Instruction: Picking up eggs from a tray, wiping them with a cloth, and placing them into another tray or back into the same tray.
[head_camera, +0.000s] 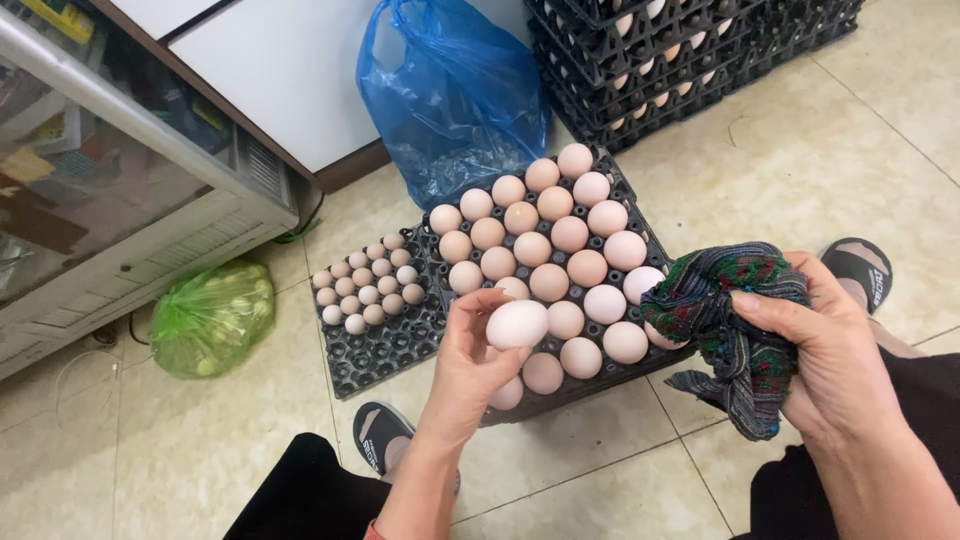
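Left hand (470, 365) pinching a pale egg (517, 323) by fingertips, just above the black egg tray (640, 222) at its 7 o'clock edge. Right hand (835, 360) clamped on a dark patterned cloth (735, 320) at 3 o'clock. Probably light, smooth, brittle: best cradled around the middle, gently.

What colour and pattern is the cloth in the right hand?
The bunched woven cloth in the right hand is dark green with red and black patterning, seen in the head view.
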